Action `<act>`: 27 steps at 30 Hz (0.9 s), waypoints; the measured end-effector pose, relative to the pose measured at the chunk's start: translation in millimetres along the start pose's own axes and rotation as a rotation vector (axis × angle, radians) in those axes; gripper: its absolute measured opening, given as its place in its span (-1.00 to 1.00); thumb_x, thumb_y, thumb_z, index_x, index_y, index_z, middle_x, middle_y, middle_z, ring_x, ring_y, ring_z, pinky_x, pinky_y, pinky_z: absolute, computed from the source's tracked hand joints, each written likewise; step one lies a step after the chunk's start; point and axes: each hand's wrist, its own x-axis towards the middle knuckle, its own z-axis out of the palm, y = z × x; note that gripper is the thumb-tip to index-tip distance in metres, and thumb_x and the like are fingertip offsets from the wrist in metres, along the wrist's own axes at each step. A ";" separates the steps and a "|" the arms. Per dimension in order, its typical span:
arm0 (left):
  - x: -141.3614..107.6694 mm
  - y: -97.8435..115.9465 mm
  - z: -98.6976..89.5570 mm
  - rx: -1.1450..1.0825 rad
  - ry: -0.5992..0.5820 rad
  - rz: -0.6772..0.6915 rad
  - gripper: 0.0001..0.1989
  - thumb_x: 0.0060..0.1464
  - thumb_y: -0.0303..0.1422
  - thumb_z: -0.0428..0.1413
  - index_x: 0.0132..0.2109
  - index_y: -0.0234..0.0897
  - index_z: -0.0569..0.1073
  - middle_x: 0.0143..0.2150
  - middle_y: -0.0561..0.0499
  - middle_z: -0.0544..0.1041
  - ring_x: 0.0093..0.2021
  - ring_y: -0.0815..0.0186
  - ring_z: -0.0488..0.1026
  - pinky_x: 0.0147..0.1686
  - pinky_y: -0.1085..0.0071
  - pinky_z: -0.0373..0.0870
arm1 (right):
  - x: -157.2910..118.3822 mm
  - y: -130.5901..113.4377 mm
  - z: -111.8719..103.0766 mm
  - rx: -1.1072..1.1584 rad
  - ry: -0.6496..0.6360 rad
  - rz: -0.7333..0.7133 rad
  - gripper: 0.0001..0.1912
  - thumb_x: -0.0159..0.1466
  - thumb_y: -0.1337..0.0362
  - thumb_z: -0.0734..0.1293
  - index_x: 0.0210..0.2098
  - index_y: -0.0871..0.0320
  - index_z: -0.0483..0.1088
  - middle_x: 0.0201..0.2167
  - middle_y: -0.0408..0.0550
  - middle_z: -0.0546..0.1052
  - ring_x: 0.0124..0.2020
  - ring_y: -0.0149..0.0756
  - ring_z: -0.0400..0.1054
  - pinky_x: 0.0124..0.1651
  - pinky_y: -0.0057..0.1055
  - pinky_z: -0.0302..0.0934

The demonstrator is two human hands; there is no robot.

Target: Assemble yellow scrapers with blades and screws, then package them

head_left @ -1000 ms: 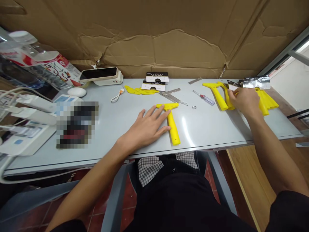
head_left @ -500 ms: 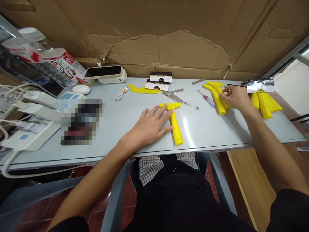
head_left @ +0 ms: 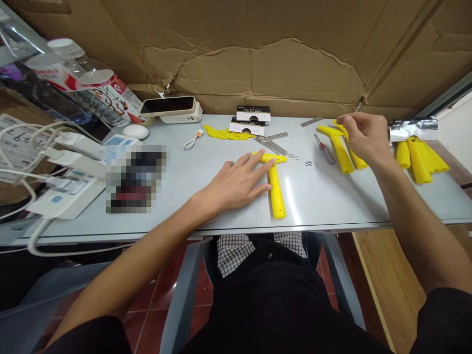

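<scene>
My left hand [head_left: 241, 183] lies flat near the middle of the table, fingers spread. Its fingertips rest on the head of a yellow T-shaped scraper handle [head_left: 277, 194]. At the right, my right hand [head_left: 365, 135] is raised over two more yellow handles [head_left: 341, 152], its fingers curled in with thumb and forefinger close together. Whatever they may hold is hidden. A small screwdriver [head_left: 325, 150] with a clear handle lies just left of those handles. Small screws [head_left: 309, 163] and flat metal blades [head_left: 273, 143] are scattered between my hands.
Yellow plastic pieces [head_left: 228, 133] lie before two small black-and-white boxes [head_left: 252, 120]. More yellow handles [head_left: 418, 160], one bearing a silvery blade head, sit far right. A phone [head_left: 167, 105], bottles [head_left: 110, 96] and a power strip [head_left: 70, 196] occupy the left. Cardboard [head_left: 221, 64] walls the back.
My right hand has lifted slightly and its fingers have turned inward above the handles. My left hand stays on the yellow handle. The whole view has shifted a little.
</scene>
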 end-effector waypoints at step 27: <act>1.5 -60.9 13.7 -1.361 0.675 -0.558 -0.77 0.20 -0.20 0.16 -0.09 -0.20 0.59 -0.37 -0.01 0.61 -0.56 0.35 0.44 -0.55 0.37 0.39 | -29.8 -3.0 62.5 0.656 -0.255 0.310 -0.66 0.41 -0.09 0.30 -0.14 0.03 0.52 0.07 0.13 0.65 0.17 0.03 0.54 0.22 0.06 0.47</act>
